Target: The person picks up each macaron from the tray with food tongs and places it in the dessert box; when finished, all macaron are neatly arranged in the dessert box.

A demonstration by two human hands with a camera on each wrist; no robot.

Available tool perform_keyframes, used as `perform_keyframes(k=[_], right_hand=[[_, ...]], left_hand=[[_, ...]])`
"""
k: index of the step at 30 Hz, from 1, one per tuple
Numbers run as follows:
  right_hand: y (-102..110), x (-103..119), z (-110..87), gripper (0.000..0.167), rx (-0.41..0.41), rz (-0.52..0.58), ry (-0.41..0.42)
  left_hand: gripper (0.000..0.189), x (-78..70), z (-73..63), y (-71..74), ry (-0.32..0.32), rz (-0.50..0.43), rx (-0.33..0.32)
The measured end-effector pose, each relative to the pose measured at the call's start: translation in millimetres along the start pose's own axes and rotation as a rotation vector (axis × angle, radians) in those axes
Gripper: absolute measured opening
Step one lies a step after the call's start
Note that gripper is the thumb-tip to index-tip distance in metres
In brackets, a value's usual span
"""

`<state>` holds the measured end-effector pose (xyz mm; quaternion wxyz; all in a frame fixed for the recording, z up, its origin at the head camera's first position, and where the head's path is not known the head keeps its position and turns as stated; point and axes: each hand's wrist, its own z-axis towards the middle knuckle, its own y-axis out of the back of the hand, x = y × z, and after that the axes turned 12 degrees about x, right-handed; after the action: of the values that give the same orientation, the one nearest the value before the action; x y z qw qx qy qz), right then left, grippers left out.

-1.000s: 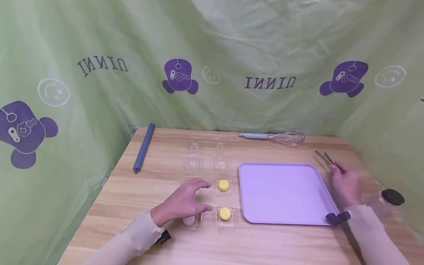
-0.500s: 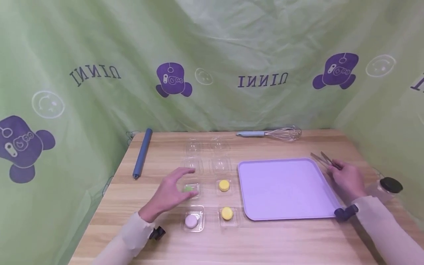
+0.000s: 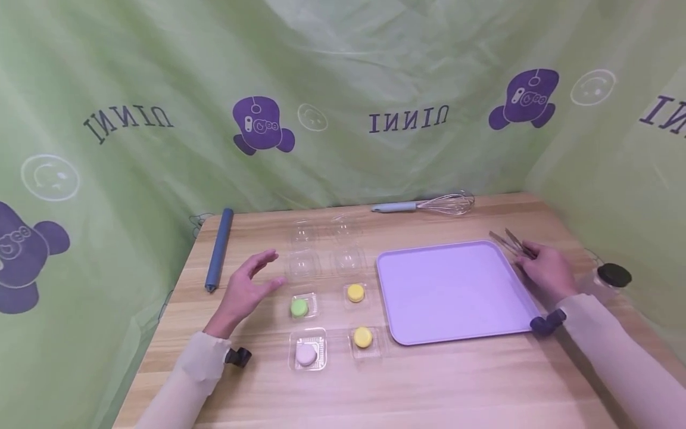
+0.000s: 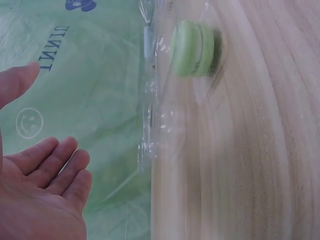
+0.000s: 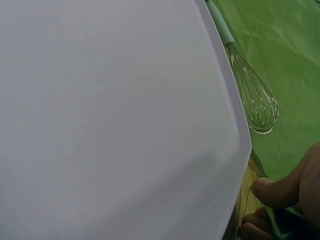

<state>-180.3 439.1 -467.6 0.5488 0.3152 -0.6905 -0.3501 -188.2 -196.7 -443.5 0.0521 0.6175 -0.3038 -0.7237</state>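
In the head view my left hand [image 3: 243, 298] hovers with spread, relaxed fingers, holding nothing, left of a green macaron [image 3: 299, 307] in a small clear plastic tray. The same green macaron [image 4: 192, 48] shows in the left wrist view beyond the open palm. Nearer me a lilac macaron [image 3: 306, 355] sits in another clear tray. Two yellow macarons, one farther back [image 3: 356, 292] and one nearer [image 3: 362, 337], sit in clear trays to their right. My right hand [image 3: 549, 274] grips metal tongs [image 3: 504, 242] beside the right edge of a purple tray [image 3: 455, 338]; the tong arms are apart.
Several clear domed lids [image 3: 303, 265] stand behind the macarons. A whisk [image 3: 423, 205] lies along the back edge, a blue rolling pin [image 3: 220, 250] at the left. Beyond my right wrist is a jar with a black lid [image 3: 614, 275]. Green curtain surrounds the table.
My left hand has drawn away to the left and back, uncovering the lilac and green macarons. My right hand stays beside the tray with the tongs. The head view has shifted slightly.
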Motion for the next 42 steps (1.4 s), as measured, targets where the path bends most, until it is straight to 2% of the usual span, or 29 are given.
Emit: perform_keyframes(k=[5, 13, 18, 23, 27, 32, 36, 42], right_hand=[[-0.8, 4.0, 5.0, 0.056, 0.008, 0.016, 0.003], [-3.6, 2.4, 0.8, 0.058, 0.004, 0.018, -0.004], [2.7, 22.1, 5.6, 0.07, 0.009, 0.052, 0.037], [12.0, 67.7, 17.8, 0.086, 0.004, 0.244, 0.097], [9.6, 113.0, 29.1, 0.089, -0.013, 0.444, 0.181], [-2.9, 166.3, 40.4, 0.09, 0.06, 0.661, 0.321], [-21.9, 207.3, 52.5, 0.092, 0.144, 0.718, 0.406], [-58.0, 264.3, 71.6, 0.089, 0.244, 0.7, 0.506]], left_hand=[[0.068, 0.8, -1.3, 2.9, -0.012, 0.011, -0.017], [0.066, 4.6, -1.3, 5.4, -0.017, 0.032, -0.042], [0.072, 9.8, 0.8, 14.4, -0.011, 0.024, -0.053], [0.079, 14.2, 9.1, 29.1, 0.006, 0.001, -0.05], [0.082, 14.9, 22.3, 41.2, 0.033, -0.034, -0.035], [0.085, 11.5, 44.5, 51.3, 0.054, -0.021, -0.002], [0.085, 11.2, 60.0, 55.7, 0.038, -0.007, 0.011], [0.089, 14.7, 75.5, 63.9, 0.035, -0.003, 0.029]])
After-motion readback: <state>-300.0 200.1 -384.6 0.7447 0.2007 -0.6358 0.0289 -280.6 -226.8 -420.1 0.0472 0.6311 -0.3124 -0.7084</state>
